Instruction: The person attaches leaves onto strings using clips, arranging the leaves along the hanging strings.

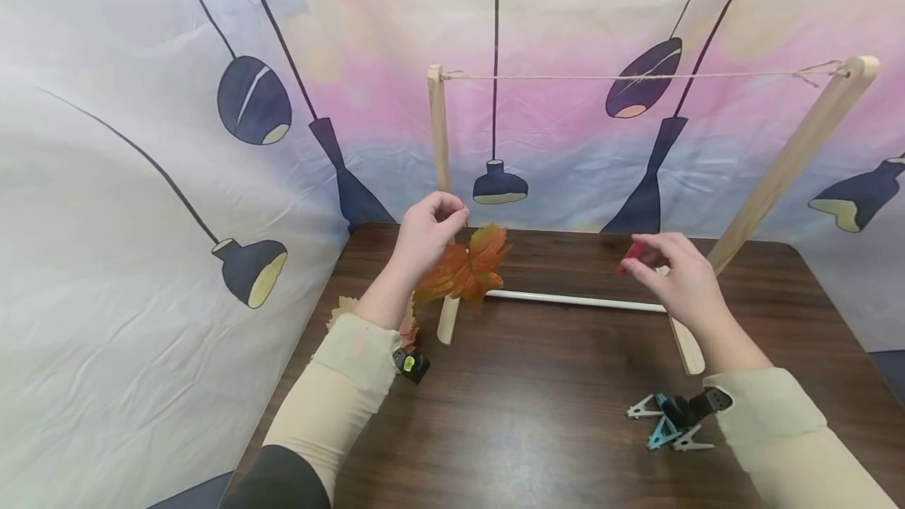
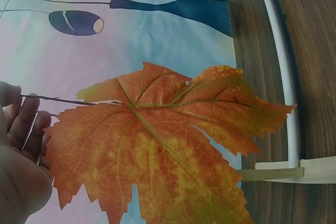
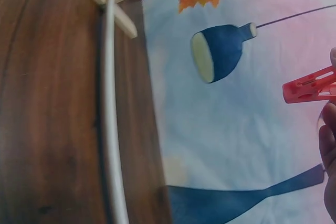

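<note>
A string (image 1: 551, 77) spans the posts (image 1: 785, 167); hands (image 1: 682, 277) seemingly have room beneath it.

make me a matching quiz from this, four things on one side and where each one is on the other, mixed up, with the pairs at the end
1. orange leaf
2. red clip
3. string
4. white rod

A. stretched between the tops of the wooden posts
B. low down, between the posts' lower ends
C. pinched in the right hand
D. held by the stem in the left hand

Pairs: 1-D, 2-C, 3-A, 4-B
</note>
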Action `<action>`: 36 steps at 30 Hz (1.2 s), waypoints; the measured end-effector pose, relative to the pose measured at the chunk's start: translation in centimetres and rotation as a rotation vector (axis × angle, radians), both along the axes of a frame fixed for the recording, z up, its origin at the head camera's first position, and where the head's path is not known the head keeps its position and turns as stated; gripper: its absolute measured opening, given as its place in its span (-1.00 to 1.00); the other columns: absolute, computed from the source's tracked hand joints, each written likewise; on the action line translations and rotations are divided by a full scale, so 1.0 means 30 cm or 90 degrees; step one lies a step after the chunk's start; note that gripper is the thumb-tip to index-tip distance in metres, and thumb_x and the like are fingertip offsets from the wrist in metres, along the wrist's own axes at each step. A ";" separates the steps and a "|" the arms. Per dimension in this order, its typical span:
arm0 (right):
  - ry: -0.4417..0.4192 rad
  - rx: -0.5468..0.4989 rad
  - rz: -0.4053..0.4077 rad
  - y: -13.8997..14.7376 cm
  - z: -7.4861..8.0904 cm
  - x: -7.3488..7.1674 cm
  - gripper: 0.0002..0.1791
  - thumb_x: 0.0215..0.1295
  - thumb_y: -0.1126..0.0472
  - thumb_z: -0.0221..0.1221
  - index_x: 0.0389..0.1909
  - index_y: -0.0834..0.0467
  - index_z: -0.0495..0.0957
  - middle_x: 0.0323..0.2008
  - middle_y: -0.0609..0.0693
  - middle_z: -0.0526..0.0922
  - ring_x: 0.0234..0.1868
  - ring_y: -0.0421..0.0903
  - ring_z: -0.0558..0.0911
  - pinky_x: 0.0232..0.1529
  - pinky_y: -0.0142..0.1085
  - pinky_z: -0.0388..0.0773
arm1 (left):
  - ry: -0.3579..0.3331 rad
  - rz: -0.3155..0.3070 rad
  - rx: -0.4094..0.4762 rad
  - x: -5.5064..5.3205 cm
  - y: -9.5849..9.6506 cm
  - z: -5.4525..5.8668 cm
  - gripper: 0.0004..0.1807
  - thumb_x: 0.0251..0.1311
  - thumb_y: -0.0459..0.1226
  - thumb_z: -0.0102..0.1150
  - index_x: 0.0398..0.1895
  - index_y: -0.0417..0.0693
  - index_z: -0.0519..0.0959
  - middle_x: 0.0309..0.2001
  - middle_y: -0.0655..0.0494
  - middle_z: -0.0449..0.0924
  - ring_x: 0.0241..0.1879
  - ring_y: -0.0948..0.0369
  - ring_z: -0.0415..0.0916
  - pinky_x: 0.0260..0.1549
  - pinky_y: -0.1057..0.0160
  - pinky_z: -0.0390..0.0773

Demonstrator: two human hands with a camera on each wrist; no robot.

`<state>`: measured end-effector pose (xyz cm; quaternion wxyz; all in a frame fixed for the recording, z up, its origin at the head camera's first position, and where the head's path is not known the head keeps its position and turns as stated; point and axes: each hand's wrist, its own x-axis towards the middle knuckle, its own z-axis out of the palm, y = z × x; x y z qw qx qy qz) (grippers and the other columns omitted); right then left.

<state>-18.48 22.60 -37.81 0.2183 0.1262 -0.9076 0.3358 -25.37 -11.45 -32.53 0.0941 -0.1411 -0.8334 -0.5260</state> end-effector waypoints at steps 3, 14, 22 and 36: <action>-0.021 -0.011 -0.003 -0.005 0.038 -0.019 -0.55 0.16 0.24 0.29 0.05 0.32 0.50 -0.20 0.12 0.48 -0.23 -0.04 0.46 -0.24 -0.47 0.33 | 0.012 -0.012 0.009 -0.002 0.020 0.018 -0.88 0.18 -0.26 0.19 -0.32 -0.15 0.54 -0.41 0.05 0.54 -0.39 0.16 0.44 -0.39 0.26 0.45; -0.029 -0.046 0.009 -0.025 0.161 -0.061 -0.54 0.22 0.14 0.25 0.10 0.26 0.50 -0.14 0.11 0.47 -0.26 -0.25 0.40 -0.25 -0.35 0.29 | 0.020 -0.023 -0.008 -0.015 0.063 0.060 -0.89 0.20 -0.26 0.18 -0.32 -0.13 0.55 -0.38 0.07 0.56 -0.32 0.19 0.45 -0.26 0.25 0.45; -0.027 -0.059 -0.009 -0.042 0.219 -0.082 -0.54 0.24 0.08 0.22 0.12 0.20 0.51 -0.14 0.05 0.48 -0.25 -0.27 0.41 -0.23 -0.42 0.29 | 0.034 -0.031 -0.023 -0.037 0.089 0.085 -0.88 0.19 -0.25 0.17 -0.32 -0.13 0.55 -0.39 0.08 0.55 -0.35 0.19 0.43 -0.31 0.28 0.44; -0.068 -0.138 0.000 -0.105 0.355 -0.120 -0.48 0.19 0.03 0.25 0.16 0.12 0.48 -0.12 -0.04 0.47 -0.25 -0.34 0.49 -0.21 -0.52 0.37 | 0.061 -0.033 -0.025 -0.050 0.139 0.118 -0.89 0.21 -0.21 0.18 -0.30 -0.06 0.56 -0.40 0.14 0.55 -0.38 0.25 0.43 -0.35 0.31 0.44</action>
